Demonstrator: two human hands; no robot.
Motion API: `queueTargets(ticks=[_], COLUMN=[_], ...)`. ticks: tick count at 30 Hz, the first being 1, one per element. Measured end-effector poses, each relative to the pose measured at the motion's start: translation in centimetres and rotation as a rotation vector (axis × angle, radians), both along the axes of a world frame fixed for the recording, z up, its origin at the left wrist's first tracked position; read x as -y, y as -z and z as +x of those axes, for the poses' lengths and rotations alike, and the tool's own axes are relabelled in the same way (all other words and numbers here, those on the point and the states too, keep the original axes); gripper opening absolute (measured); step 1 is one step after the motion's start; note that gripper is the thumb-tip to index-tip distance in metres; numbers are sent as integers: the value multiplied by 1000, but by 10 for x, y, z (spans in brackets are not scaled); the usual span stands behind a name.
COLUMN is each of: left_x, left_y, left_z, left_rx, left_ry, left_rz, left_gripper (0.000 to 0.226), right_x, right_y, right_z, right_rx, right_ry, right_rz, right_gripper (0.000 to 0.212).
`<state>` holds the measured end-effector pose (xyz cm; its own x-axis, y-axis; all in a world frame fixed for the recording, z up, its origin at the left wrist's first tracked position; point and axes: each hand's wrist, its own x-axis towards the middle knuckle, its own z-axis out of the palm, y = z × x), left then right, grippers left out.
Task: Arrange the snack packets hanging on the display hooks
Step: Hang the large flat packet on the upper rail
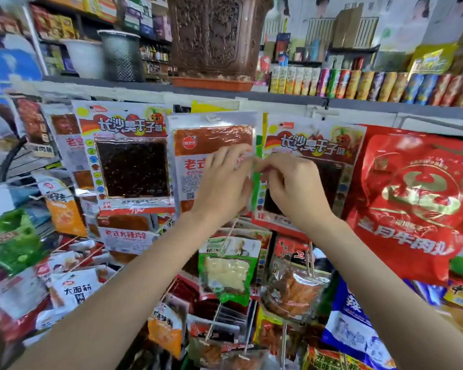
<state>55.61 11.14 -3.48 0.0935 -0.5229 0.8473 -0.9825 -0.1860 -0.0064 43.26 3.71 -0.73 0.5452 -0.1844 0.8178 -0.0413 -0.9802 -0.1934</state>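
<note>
Both hands meet at the right edge of the orange-brown snack packet [211, 161], which hangs by its top slot from a display hook [211, 118] just under the shelf rail [278, 101], probably to square it against its neighbours. The left hand [225, 180] lies on the packet's face with fingers nearly straight, while the right hand [292, 182], just right of that packet, curls its fingertips [262, 169] in a pinch on the edge, though blur hides exactly what they catch.
</note>
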Motion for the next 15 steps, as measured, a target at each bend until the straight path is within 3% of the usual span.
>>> queueTargets(ticks=[7, 11, 15], left_x=[-90, -123, -145], left_y=[-3, -16, -23], left_z=[79, 128, 171], left_rx=[-114, -268, -247], left_ry=[-220, -334, -355], left_rz=[-79, -66, 43], left_gripper=[38, 48, 58], right_x=[-65, -95, -104], right_y=[-8, -9, -37], right_z=[90, 156, 215], right_rx=[-148, -350, -302], right_ry=[-354, -292, -47], right_rz=[63, 179, 196], right_gripper=[39, 55, 69])
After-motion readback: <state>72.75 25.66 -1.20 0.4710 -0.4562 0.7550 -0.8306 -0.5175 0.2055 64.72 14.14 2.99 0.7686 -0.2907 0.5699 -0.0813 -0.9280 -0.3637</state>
